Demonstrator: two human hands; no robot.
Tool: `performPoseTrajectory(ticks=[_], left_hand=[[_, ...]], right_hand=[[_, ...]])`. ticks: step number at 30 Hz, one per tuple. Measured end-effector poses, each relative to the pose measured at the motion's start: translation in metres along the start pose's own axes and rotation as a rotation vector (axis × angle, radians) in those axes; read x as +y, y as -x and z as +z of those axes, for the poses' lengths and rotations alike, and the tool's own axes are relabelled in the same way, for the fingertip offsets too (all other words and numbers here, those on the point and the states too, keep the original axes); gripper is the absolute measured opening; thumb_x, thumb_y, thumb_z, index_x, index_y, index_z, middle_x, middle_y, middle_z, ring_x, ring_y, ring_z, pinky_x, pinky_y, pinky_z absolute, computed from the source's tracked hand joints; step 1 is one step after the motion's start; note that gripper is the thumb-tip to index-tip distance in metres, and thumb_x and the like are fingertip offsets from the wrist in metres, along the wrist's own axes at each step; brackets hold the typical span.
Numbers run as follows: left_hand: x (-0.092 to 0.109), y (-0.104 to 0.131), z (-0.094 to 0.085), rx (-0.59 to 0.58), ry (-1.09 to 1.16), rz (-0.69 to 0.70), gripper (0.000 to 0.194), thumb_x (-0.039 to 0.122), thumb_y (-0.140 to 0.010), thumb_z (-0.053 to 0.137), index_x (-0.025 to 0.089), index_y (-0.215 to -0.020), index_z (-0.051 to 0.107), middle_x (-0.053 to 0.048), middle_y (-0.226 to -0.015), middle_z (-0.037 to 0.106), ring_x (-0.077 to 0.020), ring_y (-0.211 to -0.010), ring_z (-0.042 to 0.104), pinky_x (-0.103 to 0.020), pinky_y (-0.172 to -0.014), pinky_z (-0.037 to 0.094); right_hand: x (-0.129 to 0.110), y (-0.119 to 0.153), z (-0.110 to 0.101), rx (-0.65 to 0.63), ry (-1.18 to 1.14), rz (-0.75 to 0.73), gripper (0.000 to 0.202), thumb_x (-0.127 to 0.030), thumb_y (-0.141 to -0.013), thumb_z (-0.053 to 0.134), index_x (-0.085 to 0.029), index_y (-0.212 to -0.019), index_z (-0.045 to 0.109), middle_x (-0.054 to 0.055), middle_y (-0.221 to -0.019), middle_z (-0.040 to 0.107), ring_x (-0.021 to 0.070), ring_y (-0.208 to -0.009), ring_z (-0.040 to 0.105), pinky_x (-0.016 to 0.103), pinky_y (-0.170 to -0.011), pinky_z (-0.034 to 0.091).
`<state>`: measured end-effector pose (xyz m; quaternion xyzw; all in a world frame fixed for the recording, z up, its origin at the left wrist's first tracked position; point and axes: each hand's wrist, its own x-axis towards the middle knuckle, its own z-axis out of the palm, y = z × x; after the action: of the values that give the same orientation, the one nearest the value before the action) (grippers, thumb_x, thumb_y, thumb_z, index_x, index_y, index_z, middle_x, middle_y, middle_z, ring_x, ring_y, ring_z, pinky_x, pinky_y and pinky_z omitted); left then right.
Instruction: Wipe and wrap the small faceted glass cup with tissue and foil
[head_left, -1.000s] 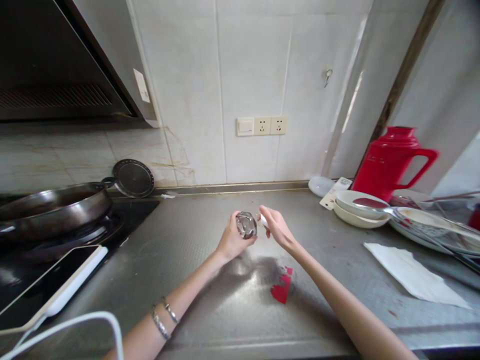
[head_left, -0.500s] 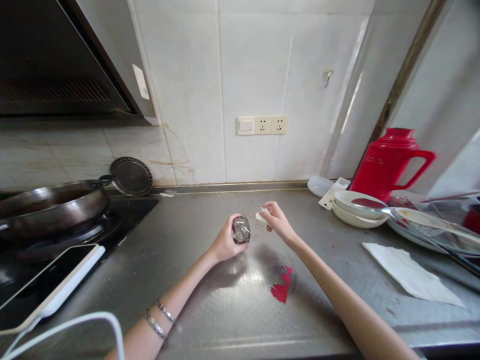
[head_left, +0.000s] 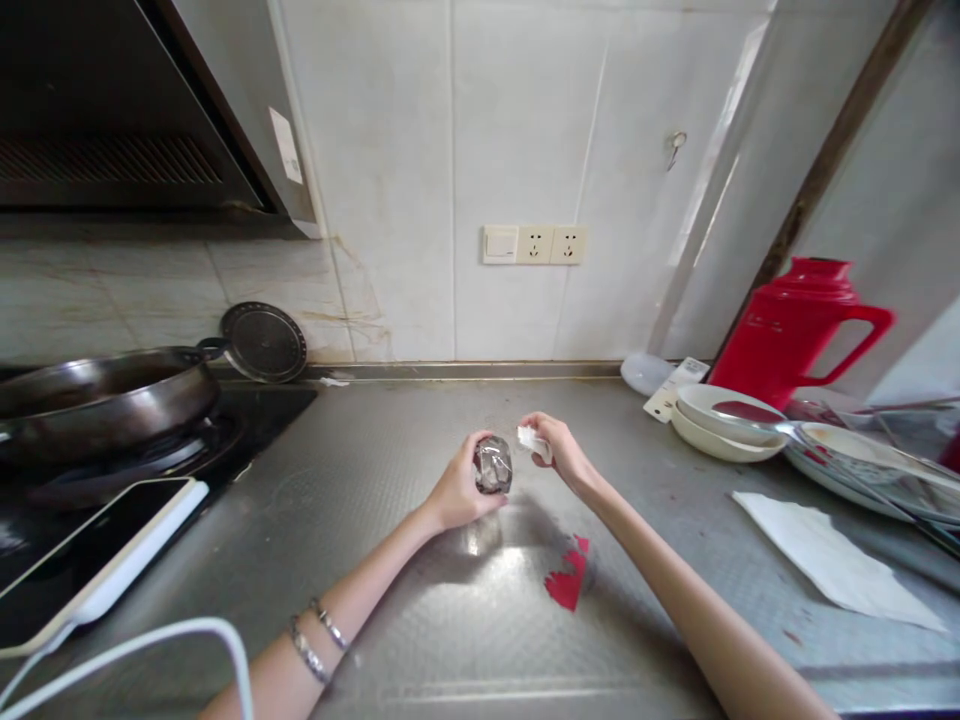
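My left hand (head_left: 459, 488) is wrapped round a small dark, glossy jar-like object (head_left: 493, 466) above the steel counter (head_left: 390, 600). Its shiny round face is turned up toward me; what it contains I cannot make out. To its right, my right hand (head_left: 561, 450) pinches a small crumpled piece of white paper (head_left: 532, 442), a little apart from the object. Below the hands, a torn red scrap (head_left: 568, 577) lies flat on the counter.
A pan (head_left: 112, 400) sits on the stove at left, near a phone (head_left: 97, 560) with a white cable (head_left: 172, 628). On the right are a red thermos jug (head_left: 799, 325), stacked bowls (head_left: 724, 435), a patterned plate (head_left: 862, 470) and a white paper sheet (head_left: 832, 560).
My right hand has turned slightly, showing more of the white paper. Both hands keep their holds. The whole view has shifted a little.
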<state>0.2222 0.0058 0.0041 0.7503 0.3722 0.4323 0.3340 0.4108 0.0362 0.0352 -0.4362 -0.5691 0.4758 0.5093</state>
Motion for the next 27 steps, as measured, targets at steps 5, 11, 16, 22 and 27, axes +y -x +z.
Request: performPoseTrajectory(ticks=[5,11,16,22,27], left_hand=[[-0.002,0.0,0.0,0.005,0.004,-0.004,0.083,0.013,-0.055,0.078,0.019,-0.128,0.039,-0.01,-0.117,0.057,-0.023,-0.099,0.058,-0.033,-0.085,0.047],[-0.005,0.0,0.001,0.028,-0.023,0.021,0.083,0.012,-0.054,0.076,0.019,-0.129,0.039,-0.01,-0.119,0.055,-0.0233,-0.1,0.058,-0.034,-0.086,0.048],[-0.005,-0.002,-0.001,0.043,0.006,0.046,0.079,0.011,-0.057,0.074,0.019,-0.128,0.039,-0.009,-0.115,0.058,-0.0222,-0.098,0.06,-0.034,-0.087,0.048],[-0.008,-0.004,-0.002,0.035,-0.03,0.095,0.079,0.014,-0.056,0.074,0.017,-0.126,0.039,-0.012,-0.122,0.055,-0.0267,-0.111,0.056,-0.041,-0.098,0.044],[-0.01,-0.003,-0.001,0.029,-0.073,0.12,0.076,0.011,-0.058,0.071,0.016,-0.126,0.038,-0.013,-0.122,0.055,-0.0272,-0.112,0.055,-0.042,-0.1,0.043]], right_hand=[[0.0,0.001,0.003,0.125,0.079,-0.263,0.031,-0.03,-0.067,0.063,-0.018,-0.096,0.063,0.002,-0.082,0.067,0.0153,-0.069,0.06,0.025,-0.059,0.048],[-0.001,0.011,0.011,0.137,0.25,-0.521,0.019,-0.036,-0.078,0.068,-0.019,-0.086,0.07,0.006,-0.087,0.072,0.0198,-0.08,0.066,0.03,-0.071,0.052],[-0.001,0.023,0.019,-0.036,0.343,-0.565,0.021,-0.034,-0.088,0.059,-0.022,-0.099,0.072,0.007,-0.096,0.075,0.0223,-0.089,0.07,0.034,-0.079,0.056],[0.004,0.034,0.026,-0.2,0.582,-0.959,0.034,-0.016,-0.094,0.044,-0.022,-0.123,0.06,0.009,-0.12,0.067,0.021,-0.117,0.059,0.037,-0.098,0.051],[0.007,0.032,0.025,-0.165,0.655,-1.032,0.035,-0.012,-0.094,0.042,-0.021,-0.123,0.059,0.01,-0.115,0.069,0.0204,-0.113,0.062,0.036,-0.095,0.053]])
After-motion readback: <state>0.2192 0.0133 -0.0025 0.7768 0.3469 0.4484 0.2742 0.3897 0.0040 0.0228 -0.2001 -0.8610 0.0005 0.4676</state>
